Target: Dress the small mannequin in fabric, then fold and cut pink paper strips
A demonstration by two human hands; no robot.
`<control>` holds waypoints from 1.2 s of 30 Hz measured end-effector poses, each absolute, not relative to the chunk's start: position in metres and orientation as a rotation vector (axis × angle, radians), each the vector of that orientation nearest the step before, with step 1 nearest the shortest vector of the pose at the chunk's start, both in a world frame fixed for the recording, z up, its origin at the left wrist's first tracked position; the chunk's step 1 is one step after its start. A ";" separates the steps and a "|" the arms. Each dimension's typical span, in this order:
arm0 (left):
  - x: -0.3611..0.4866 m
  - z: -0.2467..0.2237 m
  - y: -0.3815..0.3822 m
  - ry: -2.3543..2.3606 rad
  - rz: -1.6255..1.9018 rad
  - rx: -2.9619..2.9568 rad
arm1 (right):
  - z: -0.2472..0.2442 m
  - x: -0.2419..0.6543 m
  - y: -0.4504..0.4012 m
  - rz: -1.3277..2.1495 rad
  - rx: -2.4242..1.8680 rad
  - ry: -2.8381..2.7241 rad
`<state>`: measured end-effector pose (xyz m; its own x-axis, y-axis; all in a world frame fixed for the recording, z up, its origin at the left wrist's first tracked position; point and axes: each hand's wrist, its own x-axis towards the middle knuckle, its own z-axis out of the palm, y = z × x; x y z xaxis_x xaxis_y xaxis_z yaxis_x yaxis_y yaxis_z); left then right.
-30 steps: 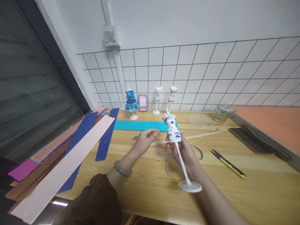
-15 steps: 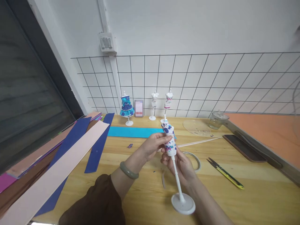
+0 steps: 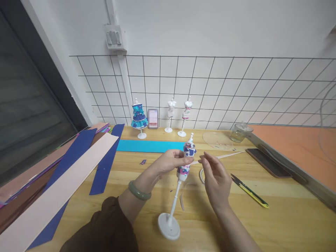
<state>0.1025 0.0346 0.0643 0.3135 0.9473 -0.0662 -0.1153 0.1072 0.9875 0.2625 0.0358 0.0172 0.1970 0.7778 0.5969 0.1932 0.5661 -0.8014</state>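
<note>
A small white doll mannequin (image 3: pixel 189 151) with blue, purple and pink patches on its torso is held tilted above the table, its round base (image 3: pixel 169 226) toward me. My left hand (image 3: pixel 172 162), with a green bangle at the wrist, is closed around its waist, thumb across the front. Just right of the torso, apart from it, is my right hand (image 3: pixel 216 178). Its fingers are curled with the thumb near the fingertips; whether anything tiny sits between them is too small to make out. A roll of tape (image 3: pixel 201 176) lies partly hidden behind that hand.
Yellow-handled thread snips (image 3: pixel 250 192) and a dark phone (image 3: pixel 267 162) lie on the right. Behind stand a mannequin in a blue dress (image 3: pixel 139 117), two white mannequins (image 3: pixel 171 110), and a lidded glass jar (image 3: pixel 240 133). Pink (image 3: pixel 65 189), blue and turquoise strips (image 3: pixel 149 146) cover the left and back.
My right hand has come off the mannequin and moved up to its right. In my left hand the mannequin has turned, its base swinging to the left.
</note>
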 end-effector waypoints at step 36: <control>0.117 0.057 0.013 1.705 0.795 1.839 | 0.008 0.271 0.051 0.142 -0.735 -1.893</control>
<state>0.1168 0.0126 0.0571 0.0431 0.9960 0.0786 0.7007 -0.0862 0.7083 0.2709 0.0512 0.0081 -0.2591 0.5487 0.7949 0.4240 0.8041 -0.4168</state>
